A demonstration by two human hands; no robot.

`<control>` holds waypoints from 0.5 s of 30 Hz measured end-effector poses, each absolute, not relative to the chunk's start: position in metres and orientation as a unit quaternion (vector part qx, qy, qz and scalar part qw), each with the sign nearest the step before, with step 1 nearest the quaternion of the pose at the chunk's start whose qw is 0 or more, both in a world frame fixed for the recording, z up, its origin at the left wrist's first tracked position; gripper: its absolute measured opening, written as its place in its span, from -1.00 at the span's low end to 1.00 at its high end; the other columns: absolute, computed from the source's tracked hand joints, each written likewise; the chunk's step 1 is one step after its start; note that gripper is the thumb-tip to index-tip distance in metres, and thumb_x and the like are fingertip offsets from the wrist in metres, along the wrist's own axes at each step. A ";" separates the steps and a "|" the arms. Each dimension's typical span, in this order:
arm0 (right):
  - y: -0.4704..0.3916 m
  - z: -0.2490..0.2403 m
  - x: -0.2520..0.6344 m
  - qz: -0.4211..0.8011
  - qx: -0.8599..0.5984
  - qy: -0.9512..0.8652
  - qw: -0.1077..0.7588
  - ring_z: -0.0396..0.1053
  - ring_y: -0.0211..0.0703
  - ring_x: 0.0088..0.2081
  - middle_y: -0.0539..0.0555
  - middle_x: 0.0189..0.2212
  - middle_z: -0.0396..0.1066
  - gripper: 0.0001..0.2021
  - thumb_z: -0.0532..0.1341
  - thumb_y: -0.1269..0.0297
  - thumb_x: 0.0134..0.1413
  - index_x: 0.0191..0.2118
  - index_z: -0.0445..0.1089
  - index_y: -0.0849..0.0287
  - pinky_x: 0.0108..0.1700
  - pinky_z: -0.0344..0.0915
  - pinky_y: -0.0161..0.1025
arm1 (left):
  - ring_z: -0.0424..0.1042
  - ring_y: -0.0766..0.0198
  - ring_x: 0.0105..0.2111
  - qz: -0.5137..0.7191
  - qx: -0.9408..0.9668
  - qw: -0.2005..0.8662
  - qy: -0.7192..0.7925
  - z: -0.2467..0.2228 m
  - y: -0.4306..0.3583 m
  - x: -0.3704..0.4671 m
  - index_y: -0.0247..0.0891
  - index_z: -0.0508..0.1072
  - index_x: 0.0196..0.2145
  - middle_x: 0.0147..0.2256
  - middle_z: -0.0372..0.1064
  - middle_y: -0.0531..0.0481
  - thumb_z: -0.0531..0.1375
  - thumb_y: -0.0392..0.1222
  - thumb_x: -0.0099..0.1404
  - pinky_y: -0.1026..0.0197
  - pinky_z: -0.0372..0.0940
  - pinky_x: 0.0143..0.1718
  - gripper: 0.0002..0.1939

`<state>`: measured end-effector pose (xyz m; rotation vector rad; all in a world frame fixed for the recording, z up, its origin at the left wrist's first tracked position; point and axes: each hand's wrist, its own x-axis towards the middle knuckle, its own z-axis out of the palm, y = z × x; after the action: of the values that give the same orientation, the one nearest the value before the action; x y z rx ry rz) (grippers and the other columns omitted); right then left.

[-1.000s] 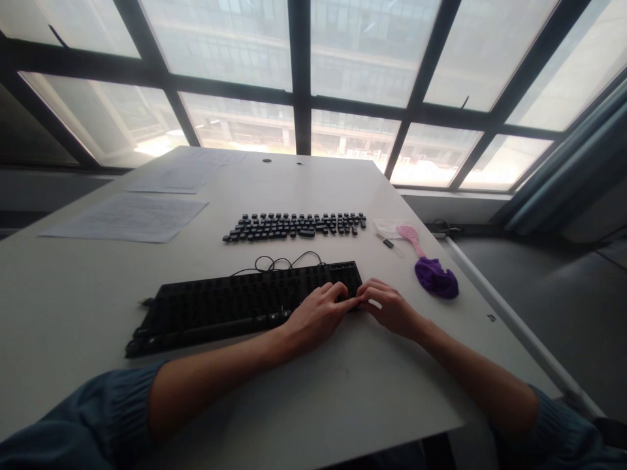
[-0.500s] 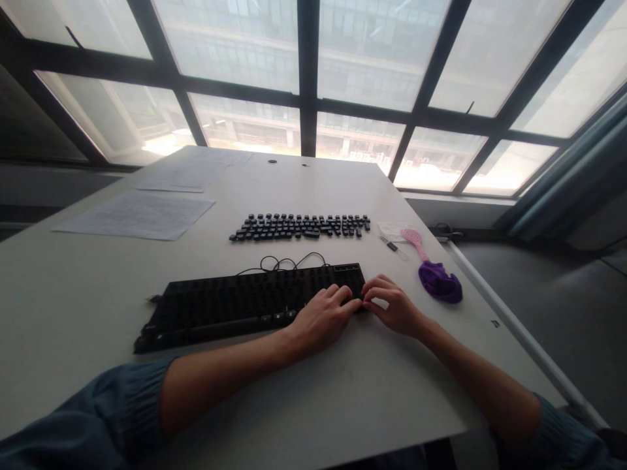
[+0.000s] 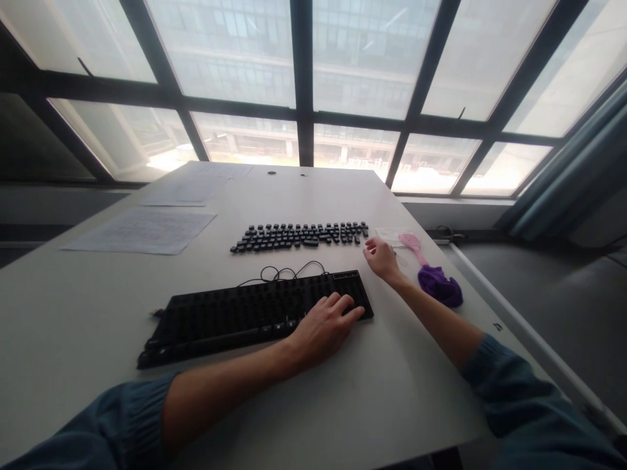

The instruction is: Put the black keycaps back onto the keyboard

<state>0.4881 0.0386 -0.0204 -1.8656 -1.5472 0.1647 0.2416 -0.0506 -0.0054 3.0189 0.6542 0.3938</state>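
- Keyboard point(image 3: 215, 320) lies slantwise on the white tabletop point(image 3: 235, 418), nearest the person; most of its key positions look bare, with a few caps along the front row.
- Right hand point(image 3: 383, 260) has left the keyboard's right corner, where both hands met half a second ago, and is now near the right end of the loose keycaps point(image 3: 281, 240). Its fingers are bent, thumb and forefinger close together; whether a cap is pinched there, I cannot tell.
- Left hand point(image 3: 324, 328) has stayed on the keyboard's right end, fingers loosely spread and curled, fingertips on the key area; no separate object shows in its grasp.
- With that shift, contact with the keyboard is left to one hand, while the other is at the spread of caps behind the black cable point(image 3: 281, 271).
- Pink hairbrush point(image 3: 410, 242) and purple cloth point(image 3: 439, 286) lie just beyond the right forearm.
- No brand can be read. Pale marks on the front-row caps, legends on the loose keycaps, print on the paper sheets point(image 3: 142, 230) and the small dark label point(image 3: 498, 326) near the right edge are all too small or blurred.
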 end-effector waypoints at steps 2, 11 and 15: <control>0.064 -0.022 0.486 0.055 -0.736 -0.582 0.340 0.49 -0.02 -0.22 0.22 -0.24 0.54 -0.83 0.25 0.38 0.15 -0.14 0.47 0.28 -0.08 0.36 -0.14 | 0.32 0.10 -0.08 0.126 0.970 0.015 0.209 -0.007 -0.050 0.241 -0.17 0.32 0.19 0.01 0.32 -0.16 0.07 -0.36 0.41 0.06 0.32 -0.09 -0.58; 0.097 -0.026 0.477 0.038 -0.756 -0.566 0.325 0.46 0.03 -0.14 0.22 -0.27 0.52 -0.89 0.24 0.47 0.09 -0.23 0.46 0.24 -0.01 0.32 -0.12 | 0.31 0.10 -0.06 0.119 0.971 0.018 0.204 -0.009 -0.048 0.238 -0.15 0.29 0.22 0.04 0.31 -0.13 0.07 -0.31 0.44 0.06 0.32 -0.07 -0.58; 0.071 -0.024 0.484 0.045 -0.731 -0.584 0.350 0.45 -0.06 -0.22 0.15 -0.29 0.51 -0.82 0.20 0.44 0.10 -0.16 0.48 0.24 -0.06 0.35 -0.16 | 0.31 0.09 -0.04 0.118 0.972 0.028 0.202 -0.010 -0.048 0.238 -0.16 0.29 0.22 0.05 0.32 -0.13 0.06 -0.31 0.45 0.06 0.32 -0.05 -0.58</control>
<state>0.4836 0.0714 -0.0245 -1.8942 -1.5130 0.1156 0.2382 -0.0481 -0.0097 2.9991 0.6228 0.3657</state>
